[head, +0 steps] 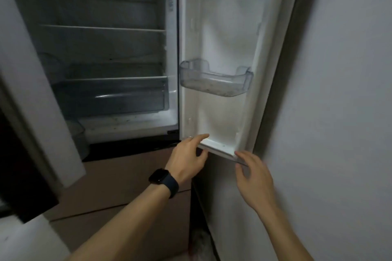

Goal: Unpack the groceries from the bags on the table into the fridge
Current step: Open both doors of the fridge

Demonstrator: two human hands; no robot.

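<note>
The fridge (106,48) stands open and dark, with bare glass shelves and a clear drawer (110,99) low inside. Its right door (229,27) is swung wide, white inside, with one clear door bin (216,79) on it. My left hand (188,159), with a dark watch on the wrist, touches the door's bottom edge (218,148) with relaxed fingers. My right hand (254,178) hovers just right of that edge, fingers loosely spread, holding nothing. No bags or groceries are in view.
A pale wall (339,112) runs close behind the open door on the right. The fridge's other door (31,91) stands open at the left. Brown floor (118,197) lies below the fridge.
</note>
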